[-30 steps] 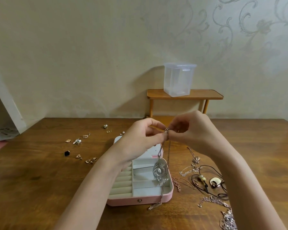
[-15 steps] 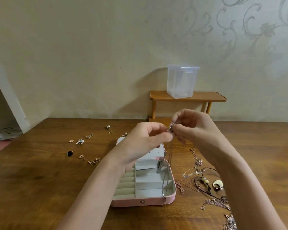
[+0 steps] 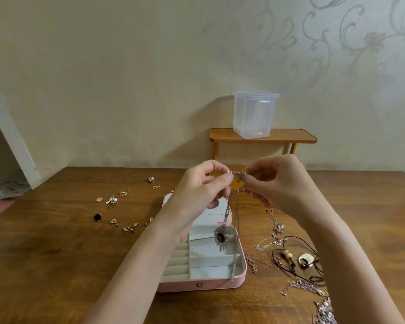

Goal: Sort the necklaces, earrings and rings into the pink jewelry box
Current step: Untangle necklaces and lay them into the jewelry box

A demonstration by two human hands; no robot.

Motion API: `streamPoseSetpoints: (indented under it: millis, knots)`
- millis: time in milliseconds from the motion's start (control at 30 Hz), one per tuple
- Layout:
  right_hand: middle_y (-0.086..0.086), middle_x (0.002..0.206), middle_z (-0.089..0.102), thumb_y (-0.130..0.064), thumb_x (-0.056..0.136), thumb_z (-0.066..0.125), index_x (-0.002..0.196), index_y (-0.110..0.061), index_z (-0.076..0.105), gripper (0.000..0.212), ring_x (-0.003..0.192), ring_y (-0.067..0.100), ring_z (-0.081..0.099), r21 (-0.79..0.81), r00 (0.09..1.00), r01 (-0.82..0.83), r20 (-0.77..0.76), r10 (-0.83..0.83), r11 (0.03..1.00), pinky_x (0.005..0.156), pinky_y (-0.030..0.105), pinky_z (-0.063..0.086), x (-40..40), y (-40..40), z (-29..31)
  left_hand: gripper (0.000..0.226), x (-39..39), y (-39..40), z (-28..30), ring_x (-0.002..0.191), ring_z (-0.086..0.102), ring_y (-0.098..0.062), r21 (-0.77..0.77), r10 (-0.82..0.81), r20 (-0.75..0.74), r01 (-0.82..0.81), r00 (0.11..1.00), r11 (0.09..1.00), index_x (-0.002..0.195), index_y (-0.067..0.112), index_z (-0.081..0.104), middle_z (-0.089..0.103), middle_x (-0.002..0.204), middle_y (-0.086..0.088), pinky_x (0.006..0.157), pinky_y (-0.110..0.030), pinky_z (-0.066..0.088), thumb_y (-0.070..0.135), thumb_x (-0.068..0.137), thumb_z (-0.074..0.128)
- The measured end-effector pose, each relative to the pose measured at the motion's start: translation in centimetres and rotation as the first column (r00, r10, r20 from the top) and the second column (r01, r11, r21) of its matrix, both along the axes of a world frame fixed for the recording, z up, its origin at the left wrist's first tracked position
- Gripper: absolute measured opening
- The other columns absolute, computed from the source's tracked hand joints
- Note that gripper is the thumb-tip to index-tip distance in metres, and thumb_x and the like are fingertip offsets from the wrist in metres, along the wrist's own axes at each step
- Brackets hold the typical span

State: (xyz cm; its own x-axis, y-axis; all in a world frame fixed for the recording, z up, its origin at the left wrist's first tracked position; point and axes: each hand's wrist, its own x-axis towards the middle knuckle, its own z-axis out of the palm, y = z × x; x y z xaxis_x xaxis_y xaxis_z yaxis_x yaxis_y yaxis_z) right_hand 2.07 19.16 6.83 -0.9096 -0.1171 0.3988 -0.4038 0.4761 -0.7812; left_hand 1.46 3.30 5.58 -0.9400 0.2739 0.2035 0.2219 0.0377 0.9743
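Head view: left hand point(image 3: 200, 190) and right hand point(image 3: 275, 183) pinch a necklace point(image 3: 234, 230) chain above the open pink jewelry box point(image 3: 202, 285), pendant dangling over its compartments; the clasp between the fingertips is too small to make out.

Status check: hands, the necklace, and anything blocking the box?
Both hands, left and right, pinch the necklace chain up top. Pendant hangs over the open pink box. Nothing blocks the box; other necklaces lie right, earrings left.
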Motion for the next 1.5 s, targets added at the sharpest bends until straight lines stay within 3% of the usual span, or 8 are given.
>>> streamPoseSetpoints:
  millis: [67, 133, 267, 367, 533, 767, 1067, 1500]
  knots:
    - [0.010, 0.059, 0.067, -0.010, 0.081, 0.068, 0.075, -0.009, 0.070, 0.006, 0.044, 0.016, 0.053, -0.025, 1.000, -0.023, 0.008, 0.023, 0.999, 0.041, 0.020, 0.043, 0.0, 0.2, 0.0, 0.011, -0.1, 0.1, -0.1, 0.055, 0.040, -0.012, -0.125, 0.079, -0.131, -0.096, 0.988, 0.988, 0.081, 0.018, 0.055, 0.054, 0.051, 0.008, 0.051, -0.017, 0.034, 0.019, 0.092, 0.053]
    - [0.012, 0.061, 0.068, -0.012, 0.079, 0.070, 0.077, -0.009, 0.070, 0.003, 0.048, 0.021, 0.055, -0.065, 0.998, -0.061, 0.020, 0.063, 0.996, 0.042, 0.020, 0.044, 0.0, 0.3, 0.1, 0.012, -0.1, 0.0, 0.0, 0.055, 0.042, -0.010, -0.115, 0.096, -0.169, -0.117, 0.981, 0.986, 0.080, 0.018, 0.055, 0.053, 0.050, 0.007, 0.055, -0.014, 0.037, 0.018, 0.092, 0.053]
    - [0.011, 0.061, 0.068, -0.013, 0.071, 0.070, 0.078, -0.003, 0.069, 0.012, 0.049, 0.016, 0.055, -0.217, 0.979, -0.179, 0.061, 0.196, 0.960, 0.041, 0.019, 0.044, 0.5, 0.4, 0.6, 0.016, -0.2, -0.3, 0.6, 0.060, 0.052, -0.006, 0.181, -0.004, 0.012, 0.002, 1.000, 0.984, 0.073, 0.014, 0.057, 0.046, 0.050, 0.005, 0.063, -0.014, 0.042, 0.012, 0.088, 0.054]
    - [0.009, 0.059, 0.067, -0.016, 0.067, 0.069, 0.075, -0.002, 0.068, 0.016, 0.047, 0.010, 0.054, -0.291, 0.975, -0.184, 0.066, 0.211, 0.939, 0.041, 0.018, 0.043, 0.8, 0.6, 0.8, 0.020, -0.1, -0.4, 0.7, 0.055, 0.049, -0.010, 0.333, -0.068, 0.094, 0.033, 0.993, 0.942, 0.068, 0.012, 0.059, 0.038, 0.048, 0.003, 0.057, -0.016, 0.044, 0.012, 0.087, 0.053]
    - [0.009, 0.067, 0.070, -0.006, 0.074, 0.067, 0.080, -0.004, 0.069, 0.007, 0.056, 0.011, 0.060, -0.338, 0.985, -0.137, 0.057, 0.165, 0.931, 0.047, 0.017, 0.046, 0.4, 0.9, 0.6, 0.017, 0.2, -0.1, 0.4, 0.045, 0.046, -0.007, 0.048, 0.091, -0.095, -0.087, 0.991, 0.995, 0.075, 0.013, 0.057, 0.048, 0.050, 0.007, 0.045, -0.014, 0.035, 0.013, 0.092, 0.053]
    - [0.008, 0.068, 0.070, 0.001, 0.078, 0.065, 0.079, -0.006, 0.068, 0.008, 0.057, 0.012, 0.062, -0.353, 0.996, -0.091, -0.025, 0.088, 0.931, 0.049, 0.018, 0.047, 0.3, 0.6, 0.6, 0.014, 0.3, -0.1, 0.4, 0.048, 0.051, -0.006, -0.034, 0.111, -0.097, -0.114, 0.989, 0.993, 0.079, 0.014, 0.058, 0.059, 0.071, 0.002, 0.039, -0.015, 0.029, 0.017, 0.092, 0.054]
    - [0.003, 0.061, 0.061, 0.006, 0.081, 0.060, 0.073, -0.003, 0.063, 0.012, 0.054, 0.009, 0.056, -0.464, 0.983, -0.137, 0.045, 0.177, 0.875, 0.047, 0.017, 0.045, 0.7, -0.2, 0.9, 0.004, 0.6, 0.1, 0.5, 0.045, 0.049, -0.007, -0.040, 0.023, -0.036, -0.025, 0.999, 0.999, 0.086, 0.019, 0.067, 0.064, 0.069, 0.004, 0.038, -0.014, 0.028, 0.015, 0.084, 0.065]
    - [0.000, 0.063, 0.063, -0.006, 0.075, 0.066, 0.085, -0.008, 0.062, 0.011, 0.056, 0.012, 0.054, -0.385, 0.985, -0.145, 0.035, 0.171, 0.912, 0.051, 0.019, 0.046, 0.5, 0.5, 0.8, 0.007, 0.6, -0.1, 0.7, 0.040, 0.048, -0.006, 0.038, 0.037, -0.002, -0.036, 0.999, 0.999, 0.075, 0.018, 0.066, 0.063, 0.064, 0.005, 0.034, -0.012, 0.024, 0.013, 0.079, 0.068]
